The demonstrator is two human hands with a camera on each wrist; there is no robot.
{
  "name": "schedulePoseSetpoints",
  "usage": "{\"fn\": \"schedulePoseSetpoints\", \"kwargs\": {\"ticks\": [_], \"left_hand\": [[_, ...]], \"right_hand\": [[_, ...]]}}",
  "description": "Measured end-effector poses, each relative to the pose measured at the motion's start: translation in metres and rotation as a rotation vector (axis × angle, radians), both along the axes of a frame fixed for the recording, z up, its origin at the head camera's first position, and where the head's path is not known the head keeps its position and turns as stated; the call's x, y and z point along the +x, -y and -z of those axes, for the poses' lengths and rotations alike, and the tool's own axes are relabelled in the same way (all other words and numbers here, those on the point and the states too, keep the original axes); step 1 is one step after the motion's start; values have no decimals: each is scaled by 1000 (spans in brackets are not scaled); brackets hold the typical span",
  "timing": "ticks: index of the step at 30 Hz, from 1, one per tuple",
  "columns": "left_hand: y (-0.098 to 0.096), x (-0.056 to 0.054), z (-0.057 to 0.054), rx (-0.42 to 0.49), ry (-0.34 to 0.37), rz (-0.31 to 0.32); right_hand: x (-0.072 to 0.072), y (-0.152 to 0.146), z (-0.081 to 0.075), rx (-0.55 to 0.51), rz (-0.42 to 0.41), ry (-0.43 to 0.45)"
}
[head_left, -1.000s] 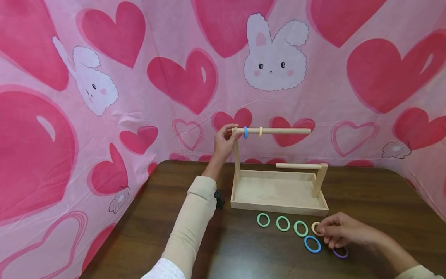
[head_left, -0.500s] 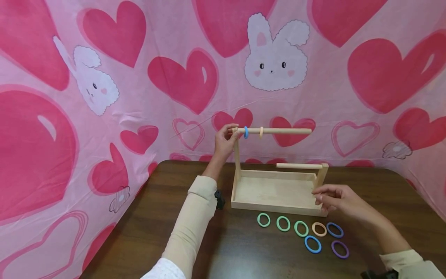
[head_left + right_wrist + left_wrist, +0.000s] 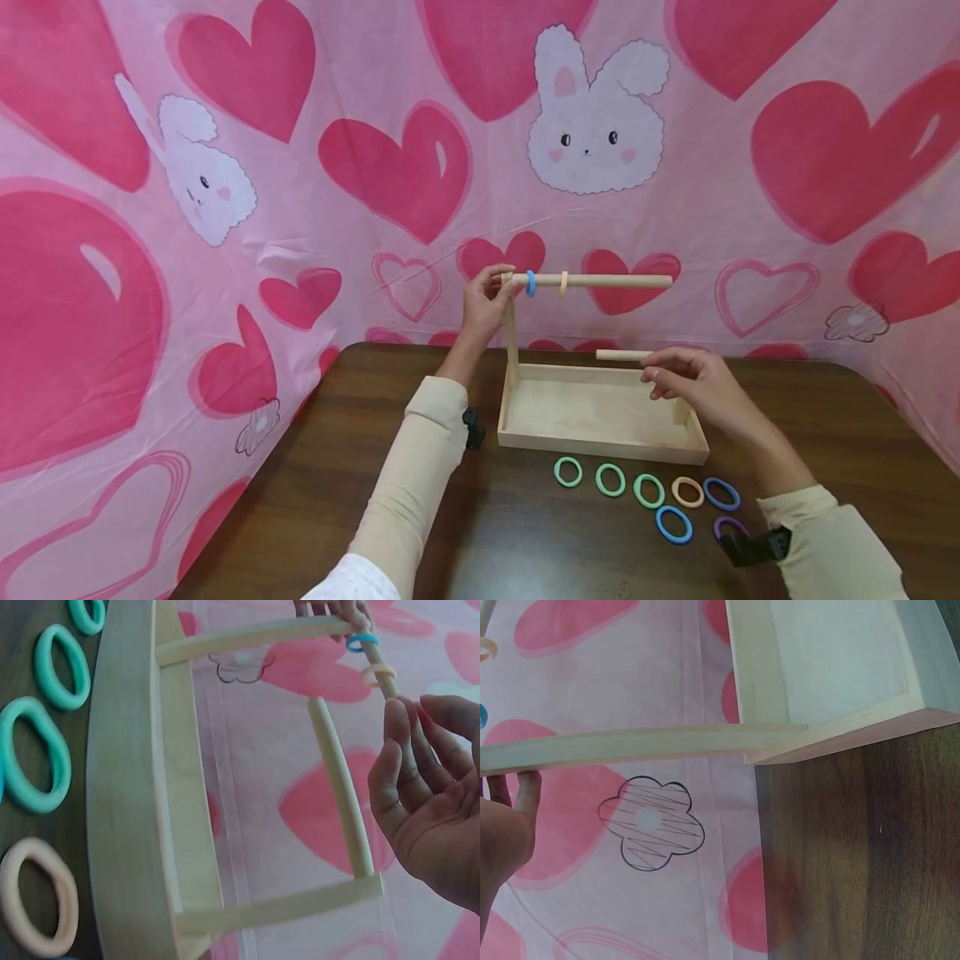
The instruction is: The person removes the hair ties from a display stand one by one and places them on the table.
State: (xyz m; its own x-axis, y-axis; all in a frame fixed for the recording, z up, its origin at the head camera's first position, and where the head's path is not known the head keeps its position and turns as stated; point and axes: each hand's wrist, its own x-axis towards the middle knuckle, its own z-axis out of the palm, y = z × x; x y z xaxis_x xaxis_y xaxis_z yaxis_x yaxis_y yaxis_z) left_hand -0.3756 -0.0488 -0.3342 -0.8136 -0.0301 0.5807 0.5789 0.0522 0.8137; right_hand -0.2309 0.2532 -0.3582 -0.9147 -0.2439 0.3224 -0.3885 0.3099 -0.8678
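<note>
A wooden rack has a shallow tray (image 3: 600,449), two posts and two horizontal rods. My left hand (image 3: 482,310) grips the top of the tall left post (image 3: 512,342). A blue ring (image 3: 531,284) and a peach ring (image 3: 564,284) hang on the upper rod (image 3: 622,281). My right hand (image 3: 697,385) is raised in front of the lower rod (image 3: 617,355), hiding part of it and the short post in the head view. In the right wrist view its fingers (image 3: 397,724) are loosely bent, the thumb apart, with nothing between them.
In front of the tray lie several green rings (image 3: 61,754), a peach ring (image 3: 67,904), a dark blue ring (image 3: 731,507) and a blue ring (image 3: 674,541). A purple ring (image 3: 727,521) is partly hidden by the right wrist's camera. Pink heart-patterned cloth (image 3: 420,50) hangs behind the table.
My right hand has risen from the rings on the table, up past the tray's right end to the lower rod. The table rings stayed where they were. The left hand keeps its grip.
</note>
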Motion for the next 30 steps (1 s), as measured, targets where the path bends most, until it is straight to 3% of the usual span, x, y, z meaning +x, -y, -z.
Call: {"fn": "schedulePoseSetpoints", "kwargs": {"ticks": [7, 18, 26, 30], "left_hand": [[-1, -2, 0, 3, -27, -8], [-1, 0, 0, 9, -13, -18], [-1, 1, 0, -4, -13, -26], [-1, 1, -1, -1, -9, -30]], "right_hand": [[-17, 22, -10, 3, 65, 5], [-42, 49, -10, -80, 112, -25], [-60, 76, -9, -54, 284, -143], [-67, 91, -10, -131, 355, -190]]}}
